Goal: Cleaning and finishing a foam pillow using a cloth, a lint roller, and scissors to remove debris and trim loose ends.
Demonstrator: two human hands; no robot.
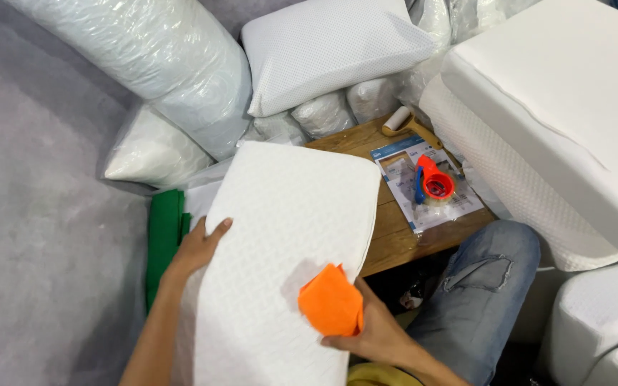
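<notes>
A white textured pillow (287, 236) lies lengthwise in front of me, partly over a wooden table (395, 236). My left hand (198, 246) rests flat on the pillow's left edge, fingers apart. My right hand (370, 332) grips a folded orange cloth (330, 300) and presses it against the pillow's near right side.
On the table lie an orange-and-blue tape dispenser (432, 184), printed sheets in clear plastic (423, 189) and a lint roller (405, 123). Plastic-wrapped pillows and rolls (180, 64) are stacked behind; white foam blocks (559, 121) stand right. Green fabric (164, 236) sits left. My jeans knee (481, 286) is at lower right.
</notes>
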